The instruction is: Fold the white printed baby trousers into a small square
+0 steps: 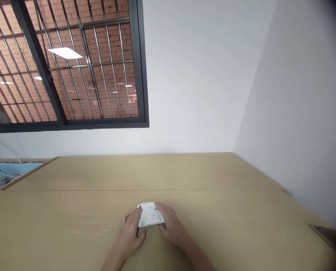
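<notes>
A bin of bluish fabric (4,174) sat at the far left edge of the pale wooden tabletop (219,195), under a barred window (69,64) that faced a brick wall. Near the front of the tabletop, a little left of centre, lay a small folded white cloth with a faint printed pattern (150,215), perhaps a baby garment or a handkerchief; the view was too small to tell which. Its long axis ran left to right across the person's front. The left hand (134,230) lay flat against the cloth's left end, fingers spread loosely over its near corner, its grip open and pressing rather than pinching. The right hand (171,225) cupped the cloth's right end, fingers curved over the edge, also a loose, open grip. The cloth lay between the two hands and just ahead of them, touching both, with neither hand plainly nearer. At the far right, a dark object (329,235) jutted over the tabletop's edge beside the white wall.
</notes>
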Available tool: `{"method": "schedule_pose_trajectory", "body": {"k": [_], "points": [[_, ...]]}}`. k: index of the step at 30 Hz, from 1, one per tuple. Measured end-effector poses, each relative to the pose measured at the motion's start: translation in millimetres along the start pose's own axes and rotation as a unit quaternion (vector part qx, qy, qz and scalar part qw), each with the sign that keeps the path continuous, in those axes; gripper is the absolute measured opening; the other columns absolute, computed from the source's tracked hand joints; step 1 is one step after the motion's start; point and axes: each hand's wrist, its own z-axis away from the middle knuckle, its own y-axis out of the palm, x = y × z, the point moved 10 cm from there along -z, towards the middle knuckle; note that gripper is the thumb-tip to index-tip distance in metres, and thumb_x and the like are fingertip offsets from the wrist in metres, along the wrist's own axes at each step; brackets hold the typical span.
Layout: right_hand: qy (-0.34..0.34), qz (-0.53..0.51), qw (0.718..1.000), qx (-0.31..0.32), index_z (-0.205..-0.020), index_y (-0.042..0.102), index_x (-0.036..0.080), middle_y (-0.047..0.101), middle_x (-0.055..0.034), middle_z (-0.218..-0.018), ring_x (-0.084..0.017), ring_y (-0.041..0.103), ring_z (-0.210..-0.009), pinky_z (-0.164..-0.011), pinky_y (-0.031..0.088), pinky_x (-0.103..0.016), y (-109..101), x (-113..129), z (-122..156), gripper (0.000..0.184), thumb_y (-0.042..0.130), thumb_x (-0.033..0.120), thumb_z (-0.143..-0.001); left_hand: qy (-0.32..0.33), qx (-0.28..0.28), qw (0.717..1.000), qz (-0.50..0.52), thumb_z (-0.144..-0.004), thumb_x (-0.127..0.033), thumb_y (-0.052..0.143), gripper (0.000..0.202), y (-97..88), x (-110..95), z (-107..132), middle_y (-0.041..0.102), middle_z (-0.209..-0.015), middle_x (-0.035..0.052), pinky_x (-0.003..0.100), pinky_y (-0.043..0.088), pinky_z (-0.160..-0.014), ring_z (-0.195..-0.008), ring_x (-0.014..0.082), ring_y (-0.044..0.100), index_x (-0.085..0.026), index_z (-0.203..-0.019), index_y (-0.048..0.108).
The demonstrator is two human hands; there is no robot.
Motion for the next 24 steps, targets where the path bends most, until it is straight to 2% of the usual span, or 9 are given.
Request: {"method": "schedule_pose_trajectory", "body": {"k": [4, 8, 12, 14, 16, 18, 20, 22, 24], "points": [[0.016, -0.063, 0.995, -0.078, -0.144, 0.050, 0.028, 0.062, -0.0095, -0.138, -0.032, 0.055, -0.130, -0.111, 0.043, -0.050, -10, -13, -3, 0.062, 0.048, 0.014, -0.083, -0.002, -0.051, 0.998, 0.026, -0.089, -0.011, 0.041, 0.045, -17.6, -7, -5, 0.063, -0.136, 0.0101, 0.049, 0.047, -0.105, -0.128, 0.0252, 0.058, -0.022, -0.129, 0.057], [0.072, -0.172, 0.968, -0.171, -0.139, 0.046, 0.025, 0.066, -0.0128, -0.124, -0.031, 0.064, -0.115, -0.099, 0.053, -0.049, -24, -29, -1, 0.049, 0.053, 0.031, -0.091, -0.063, -0.053, 0.992, 0.099, -0.099, -0.032, 0.043, 0.028, -29.8, -10, -4, 0.070, -0.114, 0.0088, 0.047, 0.053, -0.093, -0.106, 0.0263, 0.066, -0.025, -0.114, 0.065], [0.113, -0.296, 0.935, -0.161, -0.140, 0.036, 0.024, 0.068, -0.0125, -0.115, -0.027, 0.070, -0.097, -0.082, 0.060, -0.044, -15, -43, -4, 0.049, 0.049, 0.037, -0.094, -0.135, -0.019, 0.953, 0.269, -0.100, -0.048, 0.045, 0.045, -21.6, -13, 5, 0.065, -0.128, 0.0111, 0.042, 0.053, -0.097, -0.116, 0.0256, 0.063, -0.023, -0.137, 0.049], [0.158, -0.336, 0.915, -0.155, -0.136, 0.038, 0.023, 0.069, -0.0104, -0.102, -0.027, 0.071, -0.087, -0.074, 0.061, -0.044, -8, -56, -4, 0.051, 0.053, 0.042, -0.091, -0.139, 0.008, 0.930, 0.340, -0.098, -0.051, 0.048, 0.055, -13.8, -22, 7, 0.062, -0.134, 0.0113, 0.039, 0.053, -0.097, -0.118, 0.0248, 0.062, -0.023, -0.145, 0.041], [0.207, -0.375, 0.889, -0.161, -0.128, 0.045, 0.022, 0.068, -0.0090, -0.095, -0.028, 0.072, -0.082, -0.070, 0.060, -0.044, -4, -67, 0, 0.051, 0.061, 0.048, -0.086, -0.135, 0.025, 0.908, 0.395, -0.096, -0.054, 0.051, 0.052, -9.5, -30, 6, 0.065, -0.129, 0.0095, 0.038, 0.054, -0.095, -0.114, 0.0247, 0.064, -0.024, -0.138, 0.050], [0.239, -0.408, 0.865, -0.165, -0.119, 0.050, 0.022, 0.069, -0.0095, -0.095, -0.030, 0.072, -0.083, -0.070, 0.060, -0.044, -4, -71, 5, 0.050, 0.066, 0.053, -0.083, -0.148, 0.020, 0.886, 0.439, -0.093, -0.058, 0.053, 0.046, -9.3, -34, 5, 0.070, -0.119, 0.0081, 0.037, 0.054, -0.093, -0.108, 0.0254, 0.066, -0.023, -0.121, 0.062], [0.242, -0.430, 0.855, -0.160, -0.114, 0.054, 0.021, 0.070, -0.0112, -0.100, -0.031, 0.072, -0.089, -0.074, 0.060, -0.044, -9, -67, 6, 0.048, 0.068, 0.055, -0.083, -0.173, 0.012, 0.859, 0.482, -0.090, -0.062, 0.056, 0.045, -9.1, -33, 5, 0.073, -0.111, 0.0075, 0.036, 0.055, -0.090, -0.104, 0.0252, 0.068, -0.022, -0.110, 0.066], [0.227, -0.432, 0.857, -0.164, -0.113, 0.055, 0.021, 0.070, -0.0142, -0.110, -0.031, 0.071, -0.099, -0.082, 0.059, -0.045, -17, -60, 7, 0.048, 0.069, 0.054, -0.083, -0.183, 0.015, 0.837, 0.515, -0.087, -0.064, 0.059, 0.049, -7.8, -35, 4, 0.074, -0.109, 0.0079, 0.035, 0.055, -0.088, -0.101, 0.0248, 0.068, -0.021, -0.110, 0.064], [0.221, -0.423, 0.861, -0.174, -0.116, 0.055, 0.021, 0.066, -0.0168, -0.122, -0.031, 0.069, -0.107, -0.088, 0.058, -0.044, -22, -59, 8, 0.049, 0.070, 0.052, -0.082, -0.174, 0.034, 0.847, 0.501, -0.089, -0.066, 0.056, 0.053, -5.2, -38, 3, 0.074, -0.107, 0.0085, 0.035, 0.055, -0.086, -0.100, 0.0238, 0.069, -0.020, -0.116, 0.060]]}}
